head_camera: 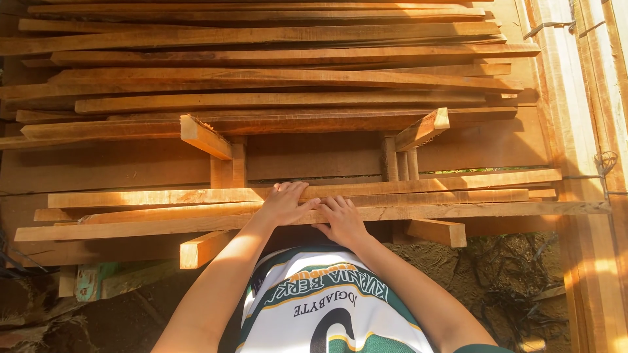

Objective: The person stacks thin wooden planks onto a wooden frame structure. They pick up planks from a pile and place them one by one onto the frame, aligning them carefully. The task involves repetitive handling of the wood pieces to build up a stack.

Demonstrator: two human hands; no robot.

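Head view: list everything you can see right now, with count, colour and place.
Long rough-sawn wooden planks on upper rack: many, orange-brown, stacked across the top.
Long wooden planks on lower rack: several, orange-brown, at the middle, under the hands.
Short wooden support arms: four visible, light brown, jutting toward the camera.
Wooden upright posts: pale brown, right edge.
Dirt ground: dark brown, below the rack.
Sports jersey: one, white and green, bottom centre.
Left hand: flat on the lower planks.
Right hand: flat on the lower planks.

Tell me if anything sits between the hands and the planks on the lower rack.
Nothing visible does. The left hand and right hand both lie flat on the lower planks, fingers spread over them. The upper stack lies beyond, apart from the hands.
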